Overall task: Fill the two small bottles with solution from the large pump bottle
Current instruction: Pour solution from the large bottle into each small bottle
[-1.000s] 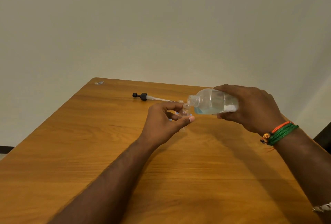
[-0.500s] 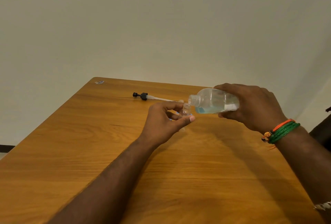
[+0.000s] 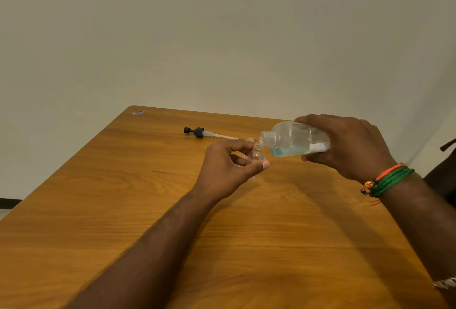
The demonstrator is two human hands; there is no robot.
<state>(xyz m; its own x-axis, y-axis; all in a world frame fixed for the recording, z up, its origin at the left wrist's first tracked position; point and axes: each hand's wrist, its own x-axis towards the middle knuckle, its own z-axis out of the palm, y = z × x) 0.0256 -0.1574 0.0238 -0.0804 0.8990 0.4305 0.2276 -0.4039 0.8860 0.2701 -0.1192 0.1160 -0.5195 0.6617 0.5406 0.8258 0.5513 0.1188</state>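
Right hand [image 3: 345,145] wrapped round big bottle [image 3: 294,139], tipped nearly flat, open neck pointing to 9 o'clock, blue liquid pooled along lower side. Left hand [image 3: 229,168] pinching small bottle [image 3: 257,152] btwn thumb and fingers, upright, mouth just under big bottle's neck, nearly touching. Second small bottle [image 3: 250,140] partly hidden behind, approx 11 o'clock of first. Pump top [image 3: 197,132] w/ tube lying on table [image 3: 98,210], 10 o'clock of left hand, well apart. Green and orange bands [image 3: 387,180] on right wrist.

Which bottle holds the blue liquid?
The large bottle tipped sideways in the right hand, neck open. The small bottle pinched in the left hand under that neck looks clear.
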